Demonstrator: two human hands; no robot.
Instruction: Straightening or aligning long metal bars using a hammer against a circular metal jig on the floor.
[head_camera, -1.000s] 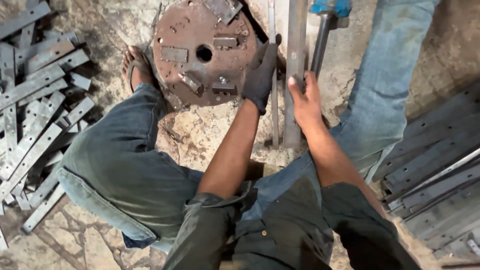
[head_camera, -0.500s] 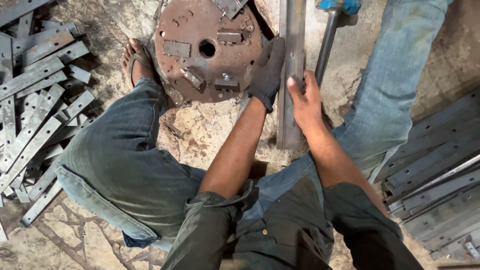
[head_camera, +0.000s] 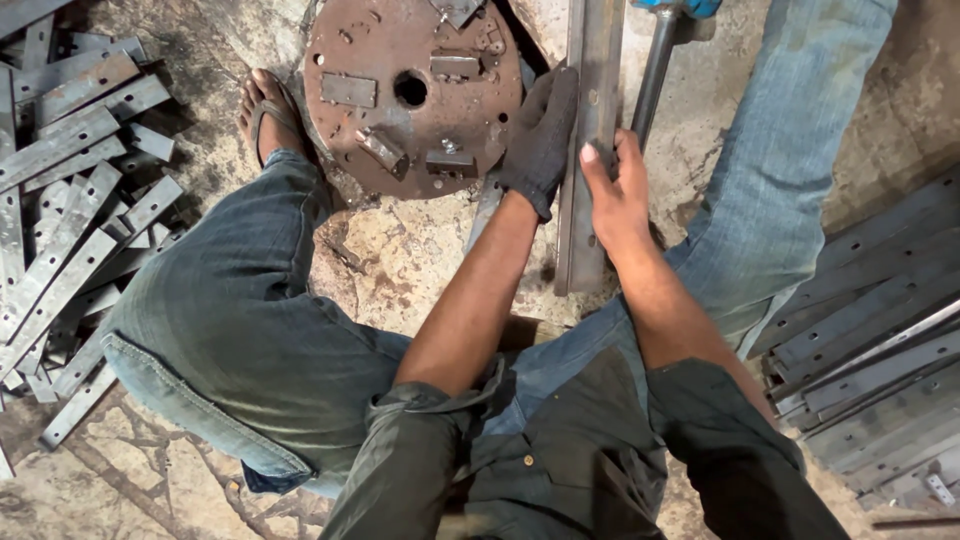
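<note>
While the long steel bar lies on the stone floor beside the rusty round plate, the gloved left hand and bare right hand pinch its edges. It looks heavy, stiff and hard; holding both edges seems best.

Your hands flank the metal bar at upper centre (round plate left of it), strips piled far left.

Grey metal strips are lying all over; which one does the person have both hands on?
The long grey steel bar standing beside the rusty round plate: the gloved left hand and bare right hand grip it, unlike the loose floor piles.
</note>
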